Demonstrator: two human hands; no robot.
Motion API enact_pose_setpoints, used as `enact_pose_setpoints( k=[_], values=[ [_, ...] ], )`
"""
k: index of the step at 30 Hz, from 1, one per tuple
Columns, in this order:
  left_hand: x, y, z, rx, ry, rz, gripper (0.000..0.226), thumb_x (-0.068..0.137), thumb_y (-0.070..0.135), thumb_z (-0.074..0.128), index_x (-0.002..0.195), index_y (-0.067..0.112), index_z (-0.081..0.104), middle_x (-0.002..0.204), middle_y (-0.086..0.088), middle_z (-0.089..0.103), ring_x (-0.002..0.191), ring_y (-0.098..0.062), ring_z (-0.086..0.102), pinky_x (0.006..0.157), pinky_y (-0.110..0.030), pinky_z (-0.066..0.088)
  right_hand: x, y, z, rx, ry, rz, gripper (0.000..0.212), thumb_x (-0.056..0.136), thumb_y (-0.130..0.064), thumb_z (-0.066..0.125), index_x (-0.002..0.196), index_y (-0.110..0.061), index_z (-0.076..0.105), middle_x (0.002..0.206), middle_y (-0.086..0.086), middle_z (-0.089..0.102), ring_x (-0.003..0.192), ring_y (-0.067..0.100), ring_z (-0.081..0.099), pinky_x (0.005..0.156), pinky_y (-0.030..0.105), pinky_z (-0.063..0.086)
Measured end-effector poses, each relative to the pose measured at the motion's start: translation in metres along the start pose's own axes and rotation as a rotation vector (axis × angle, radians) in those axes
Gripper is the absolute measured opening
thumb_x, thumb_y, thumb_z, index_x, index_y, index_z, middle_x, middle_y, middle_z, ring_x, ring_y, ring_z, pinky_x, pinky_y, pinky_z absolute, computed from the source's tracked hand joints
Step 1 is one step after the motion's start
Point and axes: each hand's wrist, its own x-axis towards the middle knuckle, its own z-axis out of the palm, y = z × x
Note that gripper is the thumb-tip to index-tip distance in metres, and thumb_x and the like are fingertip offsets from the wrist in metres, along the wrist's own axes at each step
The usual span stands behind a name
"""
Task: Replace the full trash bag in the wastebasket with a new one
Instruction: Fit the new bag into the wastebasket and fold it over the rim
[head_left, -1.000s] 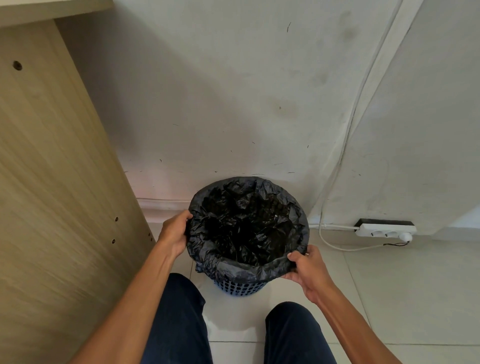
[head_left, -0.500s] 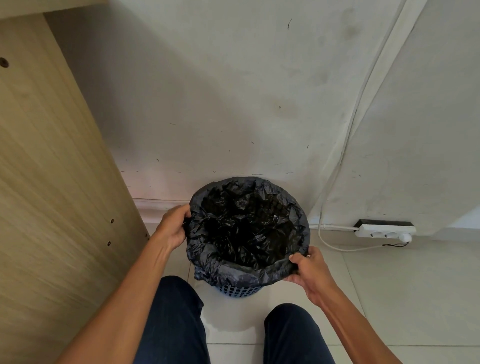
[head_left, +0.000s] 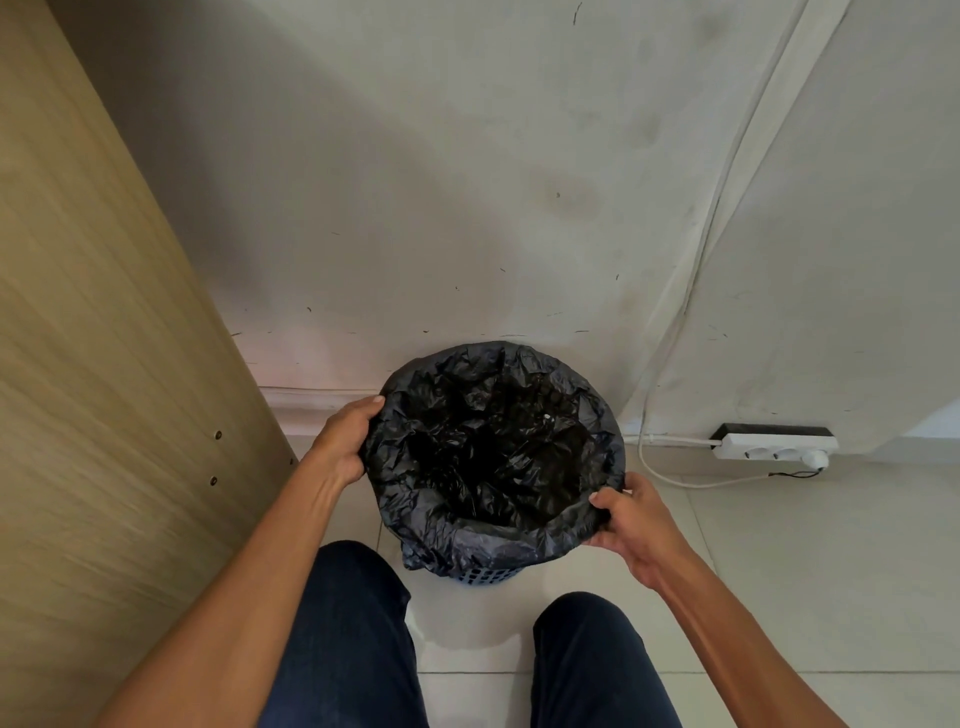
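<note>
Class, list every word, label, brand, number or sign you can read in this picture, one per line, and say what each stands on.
None: no readable text anywhere.
The trash bag, wastebasket, power strip, wooden panel and wall bear no print; the wall's dark marks are scuffs, not letters.

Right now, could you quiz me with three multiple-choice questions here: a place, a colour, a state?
1. The power strip lies: A) left of the bin B) right of the bin C) inside the bin.
2. The bag is: A) black B) white C) green.
3. The left hand and right hand: A) grip the bag's rim B) hang free C) hold a broom.
Answers: B, it sits to the bin's right; A, dark crinkled plastic; A, both hold its folded edge.
</note>
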Motion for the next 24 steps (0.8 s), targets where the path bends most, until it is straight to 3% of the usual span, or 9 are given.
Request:
enact_pose_setpoints(
  k=[3,7,13,18,24],
  values=[
    [0.002,0.0,-0.005,-0.019,0.015,0.007,0.03,0.099,0.022,0.061,0.124,0.006,0.062,0.131,-0.02,0.063,0.108,-0.028,0.065,0.074,-0.034,0.059,0.003,-0.001,0.0,-0.006,0.002,0.004,0.037,0.097,0.006,0.05,0.128,-0.011,0.041,0.116,0.015,0.059,0.097,0.03,0.066,0.059,0.041,0.06],
    [-0.001,-0.003,-0.005,-0.034,-0.054,-0.037,0.041,0.1,0.027,0.059,0.133,0.003,0.059,0.128,-0.018,0.065,0.115,-0.028,0.064,0.075,-0.032,0.06,0.002,-0.001,0.002,-0.001,0.002,-0.003,0.036,0.097,0.006,0.048,0.127,-0.011,0.039,0.116,0.014,0.058,0.095,0.028,0.066,0.058,0.041,0.06],
    [-0.007,-0.006,-0.005,0.207,0.033,0.149,0.044,0.091,0.041,0.07,0.116,0.006,0.071,0.112,-0.007,0.073,0.107,-0.021,0.069,0.1,-0.034,0.052,0.003,-0.001,0.004,-0.004,0.017,-0.001,0.041,0.096,0.007,0.05,0.131,-0.01,0.038,0.122,0.017,0.057,0.098,0.029,0.065,0.06,0.041,0.061],
    [-0.015,-0.003,-0.005,0.417,0.107,0.277,0.039,0.087,0.032,0.077,0.118,0.009,0.071,0.111,-0.005,0.072,0.104,-0.02,0.067,0.098,-0.035,0.052,0.003,-0.003,0.006,-0.001,0.018,-0.012,0.037,0.096,0.006,0.049,0.129,-0.009,0.041,0.12,0.016,0.058,0.097,0.028,0.066,0.057,0.039,0.06],
    [-0.012,-0.009,-0.007,0.451,0.227,0.286,0.022,0.083,0.028,0.081,0.093,0.01,0.074,0.102,-0.01,0.074,0.101,-0.026,0.069,0.098,-0.042,0.055,0.003,0.006,0.005,0.113,0.085,-0.028,0.029,0.097,-0.005,0.059,0.125,0.002,0.052,0.119,0.019,0.065,0.102,0.03,0.068,0.069,0.04,0.061]
  ],
)
